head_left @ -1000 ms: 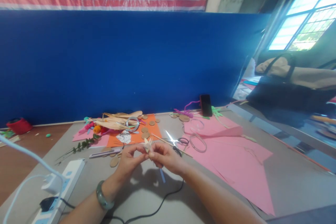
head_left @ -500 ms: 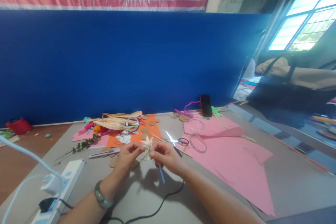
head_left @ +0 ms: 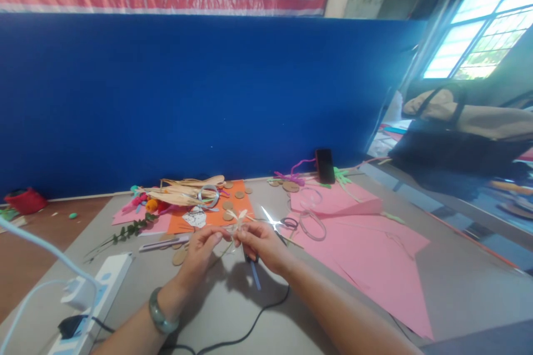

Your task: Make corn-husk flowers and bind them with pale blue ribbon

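A small pale straw-coloured flower shape (head_left: 239,219) with thin pointed petals is pinched between both my hands above the grey table (head_left: 233,310). My left hand (head_left: 200,250), with a green bangle at its wrist, grips it from the left with fingers closed. From the right, my right hand (head_left: 260,244) pinches the same piece, and a thin blue strip (head_left: 255,276) hangs below this hand. Scissors (head_left: 278,224) lie just behind my right hand.
Pink paper sheets (head_left: 375,255) cover the table's right half. An orange sheet (head_left: 212,212) with cork discs, dried leaves and pom-poms lies behind my hands. A white power strip (head_left: 97,294) and a black cable (head_left: 245,330) sit near me. A dark phone (head_left: 325,165) leans on the blue partition.
The flower piece has been turned between my fingers and its petals now spread wider. Both hands have shifted slightly upward and away from me.
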`<move>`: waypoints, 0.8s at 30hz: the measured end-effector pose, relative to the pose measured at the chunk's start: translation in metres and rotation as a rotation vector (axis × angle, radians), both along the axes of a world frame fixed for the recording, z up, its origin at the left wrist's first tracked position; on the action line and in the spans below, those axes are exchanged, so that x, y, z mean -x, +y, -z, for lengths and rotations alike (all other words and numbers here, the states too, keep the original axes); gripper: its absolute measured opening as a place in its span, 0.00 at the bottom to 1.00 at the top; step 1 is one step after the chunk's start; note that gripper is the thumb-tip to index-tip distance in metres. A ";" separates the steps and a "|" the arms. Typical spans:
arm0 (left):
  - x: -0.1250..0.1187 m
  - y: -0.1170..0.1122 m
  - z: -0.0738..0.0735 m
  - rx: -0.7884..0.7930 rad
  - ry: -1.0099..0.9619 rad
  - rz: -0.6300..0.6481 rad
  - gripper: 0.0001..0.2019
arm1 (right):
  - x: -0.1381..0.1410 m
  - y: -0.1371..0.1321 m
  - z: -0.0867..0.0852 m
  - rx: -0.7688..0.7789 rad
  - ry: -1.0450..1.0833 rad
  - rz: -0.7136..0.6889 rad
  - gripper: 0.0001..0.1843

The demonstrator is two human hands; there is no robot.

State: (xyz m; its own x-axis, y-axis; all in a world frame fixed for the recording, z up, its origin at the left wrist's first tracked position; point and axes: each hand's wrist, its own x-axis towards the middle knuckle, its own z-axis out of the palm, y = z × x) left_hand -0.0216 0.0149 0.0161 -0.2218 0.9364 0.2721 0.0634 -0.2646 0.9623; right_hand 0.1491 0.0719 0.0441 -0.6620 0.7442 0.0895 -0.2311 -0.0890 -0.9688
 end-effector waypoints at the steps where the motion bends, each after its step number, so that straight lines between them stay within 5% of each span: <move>1: 0.000 0.000 0.000 0.018 0.015 0.004 0.09 | 0.000 0.000 0.001 -0.003 0.011 -0.009 0.17; 9: -0.004 0.000 0.005 0.012 0.022 0.032 0.08 | -0.001 0.004 0.007 -0.031 0.009 0.008 0.16; 19: -0.004 -0.005 0.000 -0.017 0.300 -0.186 0.10 | 0.001 -0.004 0.001 -0.135 -0.106 0.087 0.13; 24: -0.008 -0.004 -0.005 -0.008 0.278 -0.129 0.13 | 0.001 0.001 0.006 -0.094 -0.078 0.107 0.14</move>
State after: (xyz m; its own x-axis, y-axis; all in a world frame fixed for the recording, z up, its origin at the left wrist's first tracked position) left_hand -0.0135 0.0105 0.0210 -0.2546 0.9028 0.3465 0.3573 -0.2452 0.9013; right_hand 0.1476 0.0729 0.0382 -0.5869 0.8016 0.1136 -0.1583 0.0240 -0.9871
